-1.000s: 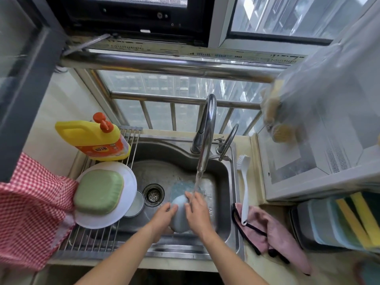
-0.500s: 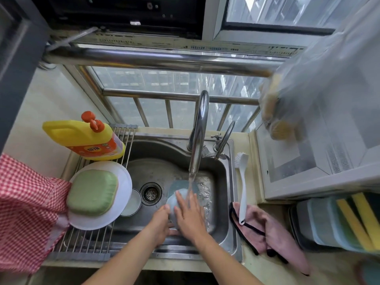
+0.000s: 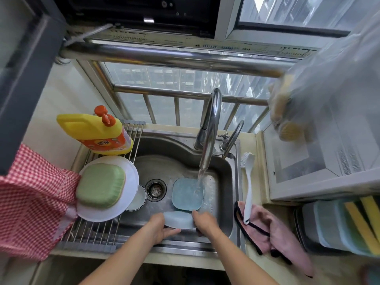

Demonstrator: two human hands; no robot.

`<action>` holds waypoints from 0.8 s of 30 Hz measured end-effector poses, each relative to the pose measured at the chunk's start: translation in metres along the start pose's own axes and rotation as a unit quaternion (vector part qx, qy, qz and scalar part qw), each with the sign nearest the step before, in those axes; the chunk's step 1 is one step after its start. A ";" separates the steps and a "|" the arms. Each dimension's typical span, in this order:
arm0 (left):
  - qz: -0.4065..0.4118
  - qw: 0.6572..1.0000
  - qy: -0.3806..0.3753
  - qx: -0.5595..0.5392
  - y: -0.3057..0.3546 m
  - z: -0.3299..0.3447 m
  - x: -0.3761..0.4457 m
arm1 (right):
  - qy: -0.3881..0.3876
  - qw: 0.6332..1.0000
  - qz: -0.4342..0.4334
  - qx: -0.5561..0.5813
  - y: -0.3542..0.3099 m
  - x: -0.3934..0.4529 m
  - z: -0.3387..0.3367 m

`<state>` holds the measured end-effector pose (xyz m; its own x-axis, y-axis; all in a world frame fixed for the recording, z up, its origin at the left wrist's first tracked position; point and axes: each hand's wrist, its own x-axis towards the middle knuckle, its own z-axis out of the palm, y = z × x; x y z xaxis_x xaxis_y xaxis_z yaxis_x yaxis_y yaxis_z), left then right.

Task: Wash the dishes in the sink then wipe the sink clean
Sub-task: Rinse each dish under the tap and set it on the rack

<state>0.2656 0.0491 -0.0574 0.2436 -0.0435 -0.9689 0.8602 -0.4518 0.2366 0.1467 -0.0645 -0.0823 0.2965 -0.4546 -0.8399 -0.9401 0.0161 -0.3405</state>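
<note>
- Dish: pale, low in sink, near front wall
- left hand and right hand grip its ends
- tilt under tap stream, rinse both faces

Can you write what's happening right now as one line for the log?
both hands hold pale blue bowl | left hand | right hand | tap water hits blue square dish | steel sink

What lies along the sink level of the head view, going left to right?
Red checked cloth → green square dish on a white plate → round metal drain → blue square dish → white dish brush → pink cloth.
</note>
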 end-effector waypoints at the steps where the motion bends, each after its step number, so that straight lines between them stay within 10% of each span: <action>1: -0.001 1.000 0.011 0.005 -0.002 -0.003 0.004 | -0.012 1.000 0.001 -0.019 -0.003 -0.009 -0.001; 7: 0.084 0.976 0.061 0.190 -0.006 -0.015 0.022 | -0.026 0.997 0.020 0.066 -0.016 -0.034 0.004; 12: 0.321 0.842 0.126 0.414 0.002 -0.039 -0.026 | -0.101 0.952 0.005 0.288 -0.027 -0.065 0.009; 18: 0.561 0.721 0.130 0.386 0.019 -0.083 -0.047 | -0.102 0.889 -0.088 0.438 -0.061 -0.078 0.038; 24: 0.592 0.674 0.237 0.373 0.056 -0.134 -0.057 | -0.076 0.906 -0.154 0.387 -0.153 -0.090 0.078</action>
<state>0.3602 0.1458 0.0207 0.8290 -0.5578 0.0403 -0.4847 -0.6807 0.5493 0.2771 0.0432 0.0129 0.5999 -0.4168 -0.6830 -0.4261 0.5561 -0.7136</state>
